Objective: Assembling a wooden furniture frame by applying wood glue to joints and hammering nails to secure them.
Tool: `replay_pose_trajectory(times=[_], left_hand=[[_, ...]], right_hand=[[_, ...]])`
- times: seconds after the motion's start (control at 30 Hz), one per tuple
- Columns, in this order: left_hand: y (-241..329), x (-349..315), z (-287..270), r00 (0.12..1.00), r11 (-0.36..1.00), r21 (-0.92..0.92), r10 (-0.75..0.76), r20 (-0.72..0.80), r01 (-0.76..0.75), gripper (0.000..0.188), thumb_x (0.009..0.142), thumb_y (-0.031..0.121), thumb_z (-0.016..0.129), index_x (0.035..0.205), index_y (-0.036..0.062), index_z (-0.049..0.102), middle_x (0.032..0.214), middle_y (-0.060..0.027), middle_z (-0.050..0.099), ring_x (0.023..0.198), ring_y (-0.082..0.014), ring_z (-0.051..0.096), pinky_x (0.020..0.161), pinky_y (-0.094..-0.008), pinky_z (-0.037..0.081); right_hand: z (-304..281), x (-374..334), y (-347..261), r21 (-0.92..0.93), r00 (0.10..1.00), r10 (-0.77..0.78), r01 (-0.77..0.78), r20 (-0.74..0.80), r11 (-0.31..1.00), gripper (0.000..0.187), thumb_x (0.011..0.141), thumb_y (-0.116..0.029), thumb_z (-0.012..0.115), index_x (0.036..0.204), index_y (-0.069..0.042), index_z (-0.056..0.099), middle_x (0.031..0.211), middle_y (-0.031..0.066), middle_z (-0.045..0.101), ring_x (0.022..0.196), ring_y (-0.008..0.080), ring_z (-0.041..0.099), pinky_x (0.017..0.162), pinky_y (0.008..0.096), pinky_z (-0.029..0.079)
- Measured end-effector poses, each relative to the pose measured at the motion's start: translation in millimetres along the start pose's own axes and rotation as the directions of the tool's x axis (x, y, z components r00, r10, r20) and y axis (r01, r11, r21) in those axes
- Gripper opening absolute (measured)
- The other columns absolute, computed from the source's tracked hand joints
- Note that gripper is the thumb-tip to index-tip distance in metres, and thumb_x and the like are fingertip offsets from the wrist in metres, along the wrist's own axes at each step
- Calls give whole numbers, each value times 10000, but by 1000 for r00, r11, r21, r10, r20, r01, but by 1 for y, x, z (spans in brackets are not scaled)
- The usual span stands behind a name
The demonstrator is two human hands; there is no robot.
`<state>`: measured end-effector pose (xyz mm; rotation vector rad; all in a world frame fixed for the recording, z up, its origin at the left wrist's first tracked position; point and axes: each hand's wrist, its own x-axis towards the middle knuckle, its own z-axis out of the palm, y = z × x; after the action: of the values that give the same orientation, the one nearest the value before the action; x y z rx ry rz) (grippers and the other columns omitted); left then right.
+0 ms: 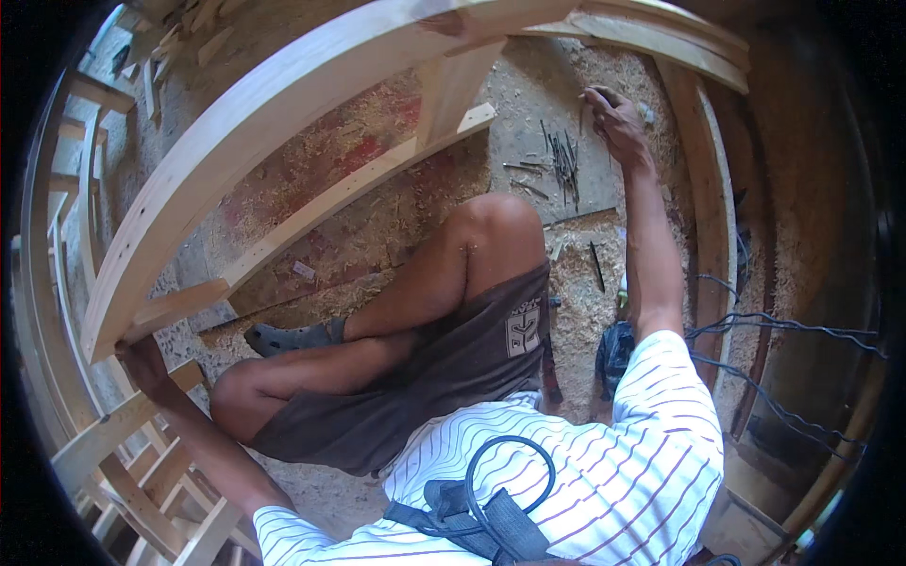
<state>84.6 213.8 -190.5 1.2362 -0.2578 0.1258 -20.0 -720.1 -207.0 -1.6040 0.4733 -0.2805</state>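
Observation:
A large pale wooden frame (pixel 217 123) arches across the upper left, its near end by my left hand (pixel 143 364). The fingers of that hand curl around the lower corner of the frame, partly hidden beneath it. At the upper right my right hand (pixel 618 124) is held with thumb and fingers pinched together. Something thin may be between the fingertips, too small to make out. Just left of this hand, a loose pile of dark nails (pixel 564 168) lies on a grey board (pixel 528 85).
Wood shavings cover the floor (pixel 576 311) around my crossed legs. More slatted wooden frames (pixel 104 443) stand at the left. Dark twisted cables (pixel 783 325) stretch across the right side, beside a long wooden beam (pixel 713 179). A black bag (pixel 615 354) lies by my right arm.

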Motion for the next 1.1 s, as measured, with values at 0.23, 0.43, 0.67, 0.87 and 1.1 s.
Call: replay_pose_trajectory(times=[0.23, 0.43, 0.67, 0.87, 1.1], left_hand=[[-15, 4, 45, 994, 1000, 1, 27, -108, -27, 625, 927, 381, 751, 1424, 75, 526, 1438, -82, 543, 1359, -263, 477, 1190, -494, 324], [-35, 10, 55, 993, 998, -31, 51, -110, -54, 596, 917, 348, 769, 1398, 73, 551, 1430, -79, 551, 1343, -253, 494, 1176, -489, 338], [-18, 0, 10, 994, 999, 1, 38, -104, -38, 586, 953, 366, 717, 1424, 76, 525, 1442, -74, 540, 1368, -258, 469, 1184, -498, 321], [-9, 3, 8, 995, 999, 21, 28, -98, -26, 642, 951, 427, 701, 1457, 91, 493, 1473, -74, 515, 1390, -264, 448, 1203, -510, 289], [-4, 8, 5, 997, 1000, 5, -12, -78, 12, 721, 912, 501, 724, 1462, 95, 494, 1487, -75, 501, 1397, -265, 442, 1203, -507, 290]], right_hand=[[45, -28, -103, -509, 788, -615, 512, -43, 692, 343, 965, -290, 724, 1091, 27, 697, 887, 73, 737, 696, 168, 648, 591, 310, 504], [-38, -2, 23, -948, 990, -129, -11, -55, 319, 297, 860, -321, 796, 1027, -78, 762, 997, 188, 747, 944, 341, 714, 834, 442, 549], [-50, -2, 116, -938, 962, -3, -267, -275, 222, 356, 819, -366, 823, 1064, -113, 766, 1074, 203, 738, 1040, 388, 702, 898, 469, 542], [-60, 15, 144, -910, 979, 93, -205, -183, 361, 390, 799, -413, 823, 769, -33, 741, 841, 201, 738, 804, 360, 713, 731, 466, 529], [-63, 3, 146, -906, 978, 1, -195, -210, 375, 339, 812, -364, 768, 918, -42, 775, 916, 206, 744, 808, 395, 713, 718, 459, 543]])
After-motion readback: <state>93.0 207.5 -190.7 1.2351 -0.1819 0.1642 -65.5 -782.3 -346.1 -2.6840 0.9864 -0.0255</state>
